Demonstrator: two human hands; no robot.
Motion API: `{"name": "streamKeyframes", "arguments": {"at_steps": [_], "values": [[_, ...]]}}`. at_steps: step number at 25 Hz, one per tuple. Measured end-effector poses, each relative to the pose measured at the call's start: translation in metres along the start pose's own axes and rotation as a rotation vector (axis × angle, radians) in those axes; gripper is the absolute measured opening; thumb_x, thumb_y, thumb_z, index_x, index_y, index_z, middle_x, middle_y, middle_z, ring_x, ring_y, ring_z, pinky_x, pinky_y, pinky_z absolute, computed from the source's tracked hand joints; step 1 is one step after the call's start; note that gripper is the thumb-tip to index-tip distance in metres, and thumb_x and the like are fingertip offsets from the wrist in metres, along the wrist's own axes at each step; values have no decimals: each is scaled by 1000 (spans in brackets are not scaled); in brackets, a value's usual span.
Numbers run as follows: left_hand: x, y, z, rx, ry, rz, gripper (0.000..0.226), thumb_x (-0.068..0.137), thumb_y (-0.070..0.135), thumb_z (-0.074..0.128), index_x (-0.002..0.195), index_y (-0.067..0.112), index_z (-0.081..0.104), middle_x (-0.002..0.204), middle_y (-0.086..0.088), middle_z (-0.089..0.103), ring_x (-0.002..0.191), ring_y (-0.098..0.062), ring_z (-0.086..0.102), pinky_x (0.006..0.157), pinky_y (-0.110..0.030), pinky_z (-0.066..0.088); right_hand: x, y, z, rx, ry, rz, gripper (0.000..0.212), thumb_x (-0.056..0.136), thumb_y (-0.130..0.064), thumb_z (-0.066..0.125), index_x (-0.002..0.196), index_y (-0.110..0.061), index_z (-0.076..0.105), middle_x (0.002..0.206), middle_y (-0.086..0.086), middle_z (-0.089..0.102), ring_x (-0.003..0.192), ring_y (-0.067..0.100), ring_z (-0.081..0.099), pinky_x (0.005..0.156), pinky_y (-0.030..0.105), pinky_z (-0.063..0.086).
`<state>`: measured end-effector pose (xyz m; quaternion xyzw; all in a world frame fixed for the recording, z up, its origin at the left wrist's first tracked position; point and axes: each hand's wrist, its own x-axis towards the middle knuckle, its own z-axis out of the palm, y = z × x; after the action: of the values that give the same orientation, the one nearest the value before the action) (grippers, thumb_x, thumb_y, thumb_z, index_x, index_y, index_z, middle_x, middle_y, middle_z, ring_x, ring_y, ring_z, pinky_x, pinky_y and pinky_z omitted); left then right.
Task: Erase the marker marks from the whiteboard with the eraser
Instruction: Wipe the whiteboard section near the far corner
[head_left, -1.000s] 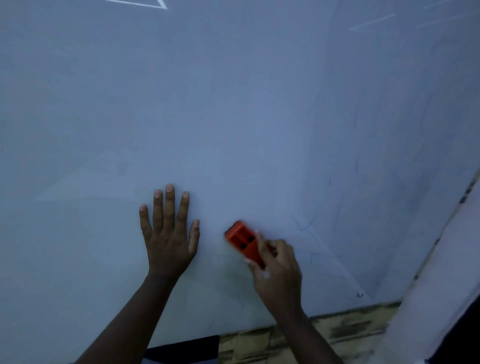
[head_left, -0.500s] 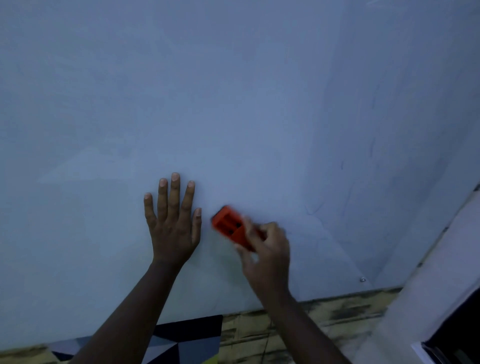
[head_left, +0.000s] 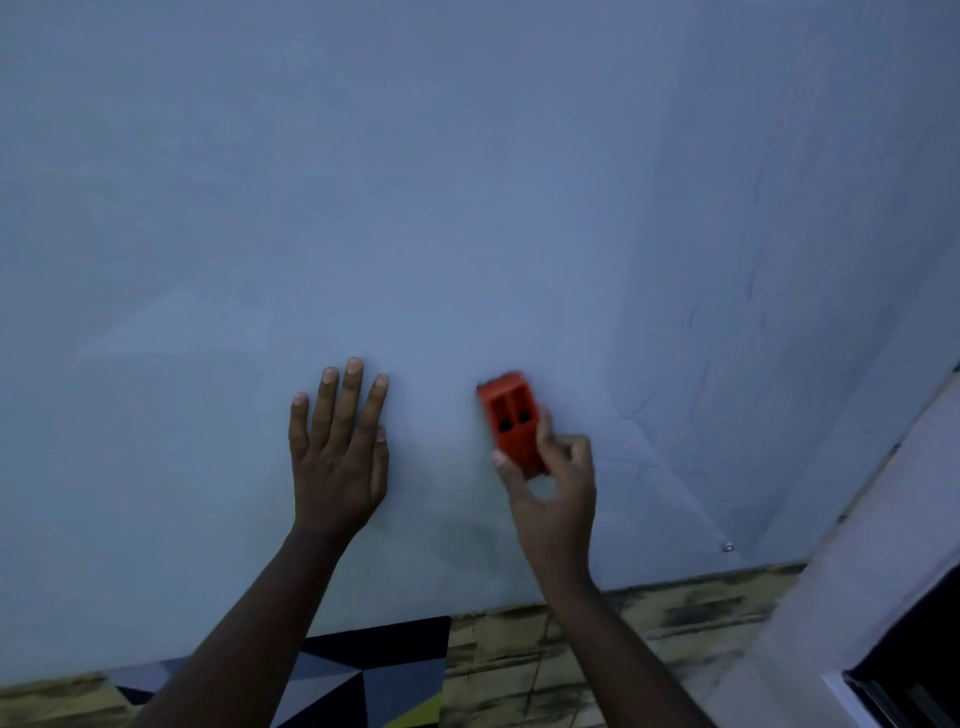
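We are seeing a whiteboard (head_left: 415, 208) looking smooth with a faint sheen, an orange eraser (head_left: 511, 418) looking like hard moulded plastic, a small shiny metal screw (head_left: 729, 547) at the board's corner, and a floor (head_left: 675, 618) showing worn, wood-like planks.

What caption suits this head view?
Right hand rubs an orange eraser on the whiteboard; left hand rests flat.

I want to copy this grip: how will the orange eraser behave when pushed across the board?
The orange eraser looks like rigid, hollow-backed plastic, so probably stiff and light. The right hand pinches only its lower end, so it may pivot.
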<state>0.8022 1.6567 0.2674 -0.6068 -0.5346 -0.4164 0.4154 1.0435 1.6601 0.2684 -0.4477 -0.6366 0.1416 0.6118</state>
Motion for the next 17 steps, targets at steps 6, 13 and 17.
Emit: {"name": "streamKeyframes", "arguments": {"at_steps": [6, 13, 17], "values": [[-5, 0, -2, -27, -12, -13, 64, 108, 18, 37, 169, 20, 20, 179, -3, 6, 165, -25, 7, 133, -48, 2, 4, -16, 14, -374, -30, -329, 71, 84, -34, 77, 150, -31, 52, 109, 4, 50, 97, 26, 50, 78, 38, 45], [-14, 2, -1, -49, -33, -39, 66, 109, 21, 39, 171, 20, 16, 179, -3, 5, 166, -26, 6, 133, -49, 2, -80, 55, 47, -704, -308, -592, 72, 79, -30, 87, 143, -36, 54, 107, 6, 59, 90, 25, 53, 75, 39, 41], [-21, 0, 0, -26, -35, -23, 66, 109, 24, 40, 170, 18, 17, 179, -4, 4, 166, -26, 6, 133, -49, 2, -59, 46, 27, -593, -235, -475, 77, 78, -36, 87, 147, -35, 54, 104, 4, 56, 89, 25, 54, 70, 37, 48]]}}
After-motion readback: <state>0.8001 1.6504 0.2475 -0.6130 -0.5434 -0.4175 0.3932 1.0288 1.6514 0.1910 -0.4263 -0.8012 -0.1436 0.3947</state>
